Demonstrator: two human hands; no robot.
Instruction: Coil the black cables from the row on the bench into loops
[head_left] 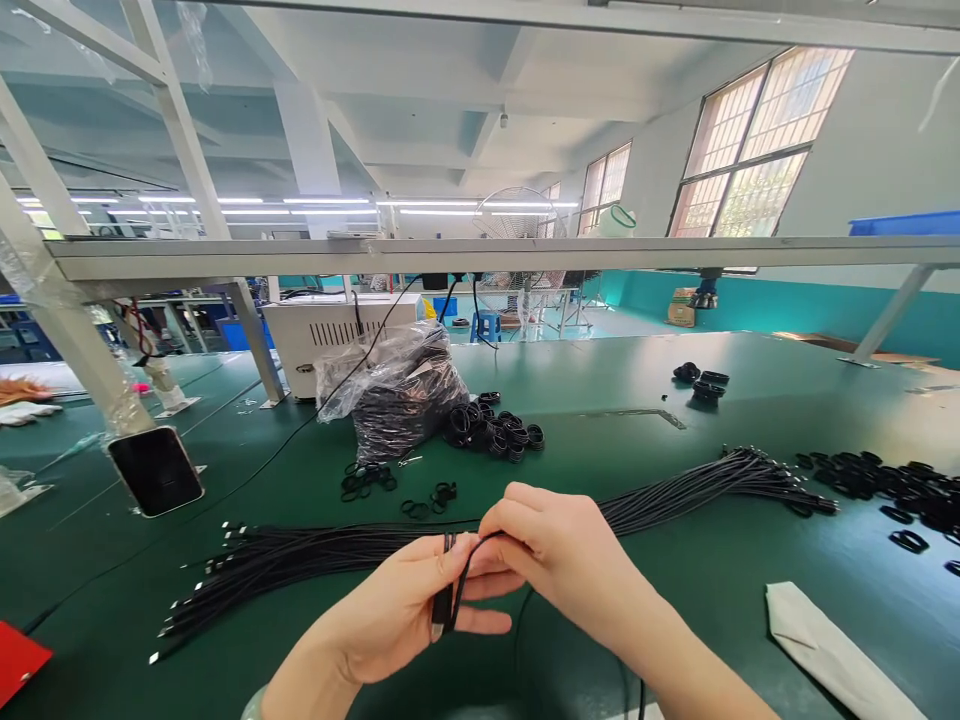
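Near the front of the green table, my left hand is closed round a black cable, with a metal plug at its lower end by the fingers. My right hand pinches the same cable just beside it, and a loop bends between the two hands. The cable's loose length hangs below my right hand. Behind both hands lies a long bundle of straight black cables, its left ends fanned out with silvery plugs. Small black ties or rings lie just beyond the bundle.
A plastic bag of black coils stands behind, beside a pile of coiled cables. Many coiled cables lie at right, near a pale cloth strip. A phone leans at left by the shelf post.
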